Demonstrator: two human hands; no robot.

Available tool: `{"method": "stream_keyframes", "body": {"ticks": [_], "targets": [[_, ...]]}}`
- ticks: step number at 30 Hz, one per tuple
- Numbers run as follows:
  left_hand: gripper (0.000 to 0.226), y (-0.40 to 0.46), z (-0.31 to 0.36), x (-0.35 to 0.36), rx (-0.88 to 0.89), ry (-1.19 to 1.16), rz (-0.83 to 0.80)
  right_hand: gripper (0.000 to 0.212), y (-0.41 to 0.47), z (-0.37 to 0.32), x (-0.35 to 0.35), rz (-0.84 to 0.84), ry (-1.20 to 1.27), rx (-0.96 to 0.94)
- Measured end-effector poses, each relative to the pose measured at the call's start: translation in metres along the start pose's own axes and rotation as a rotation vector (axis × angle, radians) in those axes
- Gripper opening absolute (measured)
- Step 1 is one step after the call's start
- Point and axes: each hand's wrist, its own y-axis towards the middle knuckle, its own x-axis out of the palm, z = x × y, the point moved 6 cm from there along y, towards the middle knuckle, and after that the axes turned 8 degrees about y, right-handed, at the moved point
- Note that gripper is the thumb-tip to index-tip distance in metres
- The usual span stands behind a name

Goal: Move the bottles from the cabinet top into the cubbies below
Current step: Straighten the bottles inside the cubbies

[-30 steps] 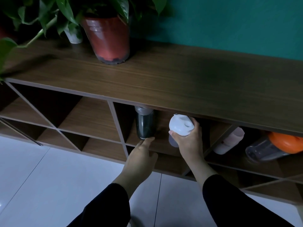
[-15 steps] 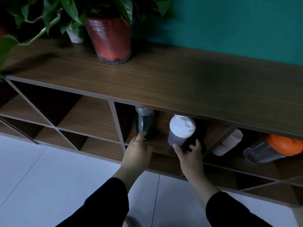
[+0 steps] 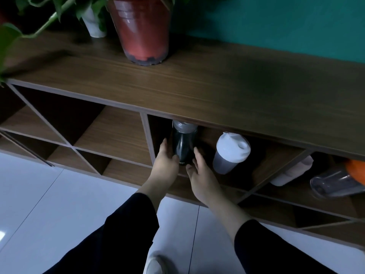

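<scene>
Landmark: dark bottle (image 3: 182, 146), a smooth, glossy dark cylinder with a grey plastic cap, upright in a cubby just under the cabinet top (image 3: 217, 91).
Left hand (image 3: 166, 165): at the bottle's left side, fingers spread open and curved toward it; fingertips reach its lower wall, but whether they press on it I cannot tell — no closed grasp shows.
Right hand (image 3: 201, 175): at the bottle's right side, also open, fingers loosely fanned, thumb near the bottle's base; contact cannot be told.
White-lidded shaker (image 3: 230, 155): right of the dark bottle in the same cubby, a tapered translucent grey cup with a domed matte white lid, tilted slightly — touched by neither hand.
Pale bottle (image 3: 292, 171): further right of the dark bottle, lying slanted in a diagonal-walled cubby.
Orange-lidded shaker (image 3: 335, 182): furthest right, on its side, clear body, rounded orange lid.
Cabinet top: brown wood-grain laminate, flat; above and left of the dark bottle stands a glossy red plastic plant pot (image 3: 140, 30), with a small white pot (image 3: 93, 24) beside it.
Sleeves: black fabric on both forearms.
</scene>
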Motion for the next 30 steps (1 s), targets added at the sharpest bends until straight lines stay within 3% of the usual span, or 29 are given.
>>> {"method": "stream_keyframes", "body": {"ticks": [6,11,16,30], "targets": [[0.075,0.017,-0.008,0.008,0.042,0.012,-0.062,0.072,0.027,0.001,-0.005,-0.023,0.035,0.014],[0.072,0.022,-0.002,0.002,0.036,-0.018,-0.064,0.066,0.02,0.003,0.004,-0.012,0.031,-0.013],[0.07,0.011,-0.001,-0.005,0.03,-0.031,0.056,0.067,0.021,-0.002,-0.002,0.059,-0.003,-0.032],[0.076,0.013,-0.006,0.008,0.012,0.029,-0.105,0.069,0.015,0.001,0.004,-0.05,0.001,0.033]]}}
